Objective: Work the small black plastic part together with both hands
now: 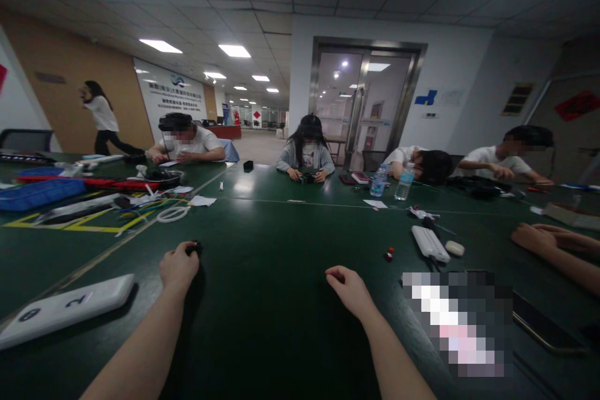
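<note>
While the left hand (179,267) pinched a small black object (195,248) between its fingertips, the right hand (349,290) was empty, fingers loosely together, over the green tabletop (281,325). That object looked light and hard, best held by its sides. Beyond the right fingertips sat a small red-and-black part (389,254) and a white ribbed block (429,244).
</note>
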`<state>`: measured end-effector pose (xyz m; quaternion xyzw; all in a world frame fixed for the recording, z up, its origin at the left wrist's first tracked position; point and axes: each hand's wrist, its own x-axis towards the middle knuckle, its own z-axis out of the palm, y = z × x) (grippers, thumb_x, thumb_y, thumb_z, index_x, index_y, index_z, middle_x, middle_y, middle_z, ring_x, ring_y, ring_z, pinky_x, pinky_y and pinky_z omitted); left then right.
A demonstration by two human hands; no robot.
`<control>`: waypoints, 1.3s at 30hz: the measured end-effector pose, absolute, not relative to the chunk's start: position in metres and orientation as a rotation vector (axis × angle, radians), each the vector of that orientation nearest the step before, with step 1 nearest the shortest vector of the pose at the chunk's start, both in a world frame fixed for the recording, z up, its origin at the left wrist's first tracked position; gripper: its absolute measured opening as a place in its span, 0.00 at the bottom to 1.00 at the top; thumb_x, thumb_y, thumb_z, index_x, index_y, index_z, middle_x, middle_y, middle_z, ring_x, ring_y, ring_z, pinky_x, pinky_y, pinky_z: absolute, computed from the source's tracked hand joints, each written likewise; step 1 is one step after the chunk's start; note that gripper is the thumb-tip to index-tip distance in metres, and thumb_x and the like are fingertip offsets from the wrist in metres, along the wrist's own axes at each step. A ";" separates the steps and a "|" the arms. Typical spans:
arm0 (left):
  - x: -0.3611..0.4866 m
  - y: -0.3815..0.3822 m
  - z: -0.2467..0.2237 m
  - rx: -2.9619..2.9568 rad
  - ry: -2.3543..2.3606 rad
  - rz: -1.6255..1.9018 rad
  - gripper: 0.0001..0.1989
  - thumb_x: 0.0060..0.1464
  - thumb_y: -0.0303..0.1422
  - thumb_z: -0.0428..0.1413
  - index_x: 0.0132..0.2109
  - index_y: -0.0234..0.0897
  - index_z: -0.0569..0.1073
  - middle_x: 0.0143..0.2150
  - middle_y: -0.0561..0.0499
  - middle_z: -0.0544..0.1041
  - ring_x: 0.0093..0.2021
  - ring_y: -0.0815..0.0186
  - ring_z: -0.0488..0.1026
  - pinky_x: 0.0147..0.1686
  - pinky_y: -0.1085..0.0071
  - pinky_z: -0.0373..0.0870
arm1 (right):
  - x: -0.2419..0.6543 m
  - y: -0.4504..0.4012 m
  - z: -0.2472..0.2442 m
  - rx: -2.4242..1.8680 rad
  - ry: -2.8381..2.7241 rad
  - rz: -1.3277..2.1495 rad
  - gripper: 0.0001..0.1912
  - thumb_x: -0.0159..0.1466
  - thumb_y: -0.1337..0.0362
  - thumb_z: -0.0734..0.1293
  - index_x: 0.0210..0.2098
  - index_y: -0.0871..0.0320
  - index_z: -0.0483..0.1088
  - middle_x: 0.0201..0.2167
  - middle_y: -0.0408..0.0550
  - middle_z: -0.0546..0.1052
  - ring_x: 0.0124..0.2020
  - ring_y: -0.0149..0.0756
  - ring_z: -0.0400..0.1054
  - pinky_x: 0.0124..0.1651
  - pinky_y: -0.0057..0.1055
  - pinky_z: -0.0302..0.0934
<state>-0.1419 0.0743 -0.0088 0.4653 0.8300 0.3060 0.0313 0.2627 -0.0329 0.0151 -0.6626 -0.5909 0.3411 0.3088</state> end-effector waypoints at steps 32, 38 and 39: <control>-0.138 0.071 -0.002 1.395 2.627 0.806 0.22 0.52 0.37 0.49 0.54 0.43 0.70 0.48 0.38 0.71 0.49 0.49 0.70 0.43 0.58 0.68 | 0.261 -0.035 0.018 -1.770 -1.568 0.904 0.13 0.61 0.64 0.62 0.45 0.56 0.71 0.45 0.46 0.75 0.47 0.37 0.69 0.49 0.32 0.62; -0.139 0.072 -0.003 1.398 2.635 0.819 0.21 0.51 0.37 0.49 0.52 0.42 0.71 0.47 0.39 0.72 0.48 0.50 0.70 0.43 0.58 0.68 | 0.262 -0.034 0.017 -1.769 -1.556 0.920 0.13 0.61 0.64 0.62 0.45 0.56 0.71 0.45 0.46 0.74 0.47 0.36 0.68 0.49 0.33 0.62; -0.139 0.072 -0.004 1.399 2.633 0.821 0.21 0.51 0.37 0.49 0.52 0.43 0.72 0.47 0.39 0.72 0.48 0.50 0.70 0.43 0.58 0.68 | 0.262 -0.034 0.017 -1.766 -1.559 0.919 0.13 0.61 0.64 0.62 0.45 0.56 0.71 0.45 0.46 0.74 0.47 0.36 0.69 0.49 0.33 0.62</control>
